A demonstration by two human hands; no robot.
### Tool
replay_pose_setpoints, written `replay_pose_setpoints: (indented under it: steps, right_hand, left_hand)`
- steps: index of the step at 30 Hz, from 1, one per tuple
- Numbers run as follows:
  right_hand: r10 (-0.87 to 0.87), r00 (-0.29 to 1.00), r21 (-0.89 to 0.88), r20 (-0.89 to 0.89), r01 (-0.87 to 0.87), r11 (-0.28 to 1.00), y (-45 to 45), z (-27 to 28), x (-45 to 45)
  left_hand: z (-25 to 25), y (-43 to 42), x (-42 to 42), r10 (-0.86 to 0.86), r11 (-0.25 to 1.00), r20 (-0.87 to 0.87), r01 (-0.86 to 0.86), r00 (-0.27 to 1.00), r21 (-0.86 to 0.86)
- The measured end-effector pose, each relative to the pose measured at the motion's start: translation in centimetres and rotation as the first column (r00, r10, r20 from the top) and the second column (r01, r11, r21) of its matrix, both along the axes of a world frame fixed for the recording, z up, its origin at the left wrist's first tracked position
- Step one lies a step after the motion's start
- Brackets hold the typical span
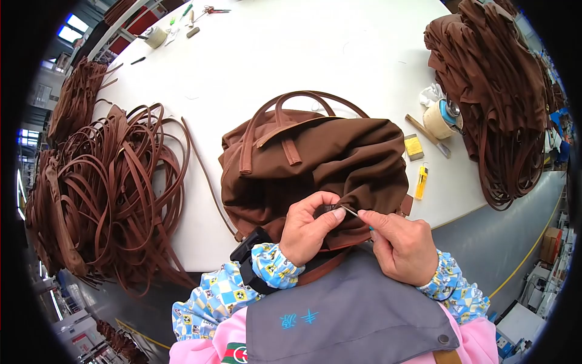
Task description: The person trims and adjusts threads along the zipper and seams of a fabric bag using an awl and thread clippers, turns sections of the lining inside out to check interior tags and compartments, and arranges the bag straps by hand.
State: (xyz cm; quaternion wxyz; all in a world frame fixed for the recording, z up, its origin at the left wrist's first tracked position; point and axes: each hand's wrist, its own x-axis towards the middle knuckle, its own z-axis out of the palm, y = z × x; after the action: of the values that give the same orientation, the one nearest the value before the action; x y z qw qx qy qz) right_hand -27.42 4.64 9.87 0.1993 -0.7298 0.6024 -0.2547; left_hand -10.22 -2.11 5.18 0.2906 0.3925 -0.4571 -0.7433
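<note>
A brown fabric bag [357, 145] with two handles and a zipper lies at the table's front edge, its cloth bunched in folds. My left hand [310, 225] is closed on a fold of the bag's cloth, thumb and forefinger pinched together near a small dark patch. Close beside it, my right hand [405, 246] is wrapped round a thin metal tool [350, 211]. The tool's tip reaches the pinched cloth at my left thumb. A bit of teal shows under my right fingers; the rest of the tool is hidden, so its kind is unclear.
Brown straps [121, 182] are heaped at the left, and a stack of brown bag pieces [485, 73] overhangs the right side. Near the bag's right lie a yellow lighter [421, 181], a yellow-topped block [414, 147], a flat-bladed tool [427, 134] and a tape-wrapped pot [439, 120].
</note>
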Motion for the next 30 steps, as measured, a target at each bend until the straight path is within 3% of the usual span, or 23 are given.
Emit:
replay_pose_setpoints:
  steps: [15, 19, 21, 22, 23, 24, 25, 26, 28, 29, 30]
  right_hand:
    - [-0.024, 0.999, -0.062, 0.044, 0.026, 0.998, -0.2, -1.1, 0.1]
    - [-0.026, 0.998, -0.07, 0.062, 0.03, 0.997, -0.5, -1.7, 0.0]
    - [-0.029, 0.955, -0.169, 0.295, 0.081, 0.982, -0.7, -2.8, 0.0]
    - [-0.029, 0.955, -0.17, 0.294, 0.082, 0.982, -0.6, -2.5, 0.0]
    - [-0.185, 0.811, -0.005, 0.555, 0.226, 0.974, -0.4, -1.9, -0.2]
    - [-0.344, 0.579, 0.193, 0.739, 0.308, 0.932, -0.3, -1.3, -0.5]
    - [-0.343, 0.467, 0.193, 0.815, 0.34, 0.92, -0.4, -0.8, -1.0]
    - [-0.333, 0.347, 0.197, 0.877, 0.373, 0.907, -0.7, -0.5, -1.8]
    - [-0.296, 0.297, 0.161, 0.908, 0.406, 0.9, -1.1, -0.6, -3.3]
    - [-0.354, 0.349, 0.179, 0.867, 0.446, 0.877, -1.1, -1.0, -4.3]
    - [-0.413, 0.397, 0.194, 0.82, 0.486, 0.852, -1.0, -1.7, -5.4]
  left_hand:
    - [-0.2, -0.3, 0.2, -0.051, 0.987, -0.12, 0.068, 0.991, 0.146]
    - [0.0, -0.2, -0.1, -0.058, 0.993, -0.097, 0.067, 0.994, 0.099]
    - [0.0, -0.2, -0.2, -0.055, 0.994, -0.104, 0.065, 0.993, 0.092]
    - [0.0, -0.2, -0.2, -0.056, 0.994, -0.104, 0.066, 0.993, 0.091]
    - [-0.1, -0.3, -0.1, -0.073, 0.992, -0.088, 0.082, 0.993, 0.1]
    - [-0.1, -0.4, 0.1, -0.088, 0.99, -0.071, 0.095, 0.994, 0.109]
    - [-0.1, -0.3, 0.1, -0.085, 0.99, -0.07, 0.092, 0.994, 0.106]
    - [-0.1, -0.2, 0.0, -0.059, 0.996, -0.043, 0.062, 0.997, 0.069]
    - [-0.3, -0.2, -0.4, -0.038, 0.999, -0.018, 0.039, 0.999, 0.028]
    - [-0.5, -0.2, -0.7, 0.075, 0.966, 0.053, -0.06, 0.996, -0.25]
    - [-0.5, -0.3, -0.9, 0.203, 0.849, 0.087, -0.131, 0.975, -0.513]
